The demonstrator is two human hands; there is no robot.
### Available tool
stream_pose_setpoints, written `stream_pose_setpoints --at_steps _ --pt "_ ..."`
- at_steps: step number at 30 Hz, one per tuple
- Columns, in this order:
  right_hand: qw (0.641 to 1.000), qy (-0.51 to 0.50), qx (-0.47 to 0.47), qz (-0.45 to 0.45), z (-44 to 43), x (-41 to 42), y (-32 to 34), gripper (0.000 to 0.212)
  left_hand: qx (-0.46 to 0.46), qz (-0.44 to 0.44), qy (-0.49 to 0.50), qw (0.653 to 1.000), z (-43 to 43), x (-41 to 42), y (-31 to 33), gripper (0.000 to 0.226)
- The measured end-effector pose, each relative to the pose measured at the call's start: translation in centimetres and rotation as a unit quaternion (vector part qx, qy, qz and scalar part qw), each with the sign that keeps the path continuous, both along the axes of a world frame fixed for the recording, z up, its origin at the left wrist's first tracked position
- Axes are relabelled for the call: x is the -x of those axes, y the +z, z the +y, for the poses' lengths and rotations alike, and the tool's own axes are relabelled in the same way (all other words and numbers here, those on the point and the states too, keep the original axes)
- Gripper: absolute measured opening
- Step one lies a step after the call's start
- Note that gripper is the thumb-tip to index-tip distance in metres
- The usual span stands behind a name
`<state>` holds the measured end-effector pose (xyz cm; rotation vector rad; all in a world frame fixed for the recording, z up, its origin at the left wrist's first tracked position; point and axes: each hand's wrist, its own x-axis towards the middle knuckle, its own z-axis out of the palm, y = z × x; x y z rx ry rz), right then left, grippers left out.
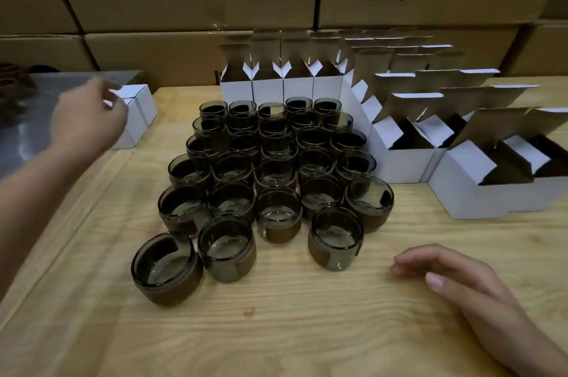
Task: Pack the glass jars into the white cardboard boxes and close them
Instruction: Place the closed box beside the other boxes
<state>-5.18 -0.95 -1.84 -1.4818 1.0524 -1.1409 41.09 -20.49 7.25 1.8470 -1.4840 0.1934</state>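
jars (275, 174) clustered; l fingers (106, 91) at closed box (142, 103) to their left, grip unclear; r fingers (412, 263) relaxed, front-right.

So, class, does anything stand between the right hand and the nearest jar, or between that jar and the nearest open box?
Nothing visible does. Only bare table lies between the right hand and the front jar, and again between that jar and the open white box.

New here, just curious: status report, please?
Left hand at closed white box, grip blurred. Right hand open on table. Glass jars unpacked beside open boxes. Nothing blocking.
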Motion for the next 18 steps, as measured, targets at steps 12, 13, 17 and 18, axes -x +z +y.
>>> stream_pose_setpoints --at_steps 12,13,17,18 --pt "0.986 -0.104 0.069 0.114 0.6 -1.1 0.4 0.017 0.029 0.031 -0.498 0.866 20.3 25.0 -7.3 0.018" --pt "0.972 -0.148 0.103 0.150 0.4 -0.9 0.4 0.020 0.023 0.029 -0.499 0.866 20.5 25.3 -8.2 0.019" --pt "0.878 -0.364 0.215 0.226 -1.4 1.1 1.9 0.035 0.005 -0.003 -0.483 0.876 20.2 25.7 -9.1 0.016" --pt "0.858 -0.400 0.218 0.237 -2.2 1.8 2.4 0.039 0.000 -0.010 -0.482 0.876 20.1 25.8 -9.1 0.013"
